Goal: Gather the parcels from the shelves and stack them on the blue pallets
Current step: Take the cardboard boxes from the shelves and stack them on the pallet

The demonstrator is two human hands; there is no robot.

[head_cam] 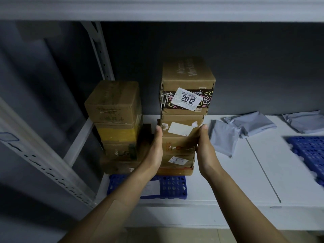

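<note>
Around parcel stack (180,144), hands (155,151) (206,151) grip; fingers hidden.

A parcel storeroom. White metal shelving (236,181) holds labelled brown cardboard boxes (187,76), grey plastic mailer bags (224,137) and blue perforated plastic pallets (173,186).

Showing matt brown cardboard, creased and scuffed, on taller parcel stack (180,144) and shorter parcel stack (114,102). Wearing glossy white paper label (186,101) over shiny printed tape (207,98). Looking smooth at yellow tape (116,133). Reading as hard moulded plastic, perforated, faintly shiny: blue pallet (173,187). Crinkling in thin smooth plastic film: grey mailer bags (224,135). Looking smooth, matt white: shelf (228,181). Appearing as pale painted metal, punched with holes: upright (103,55).
</note>
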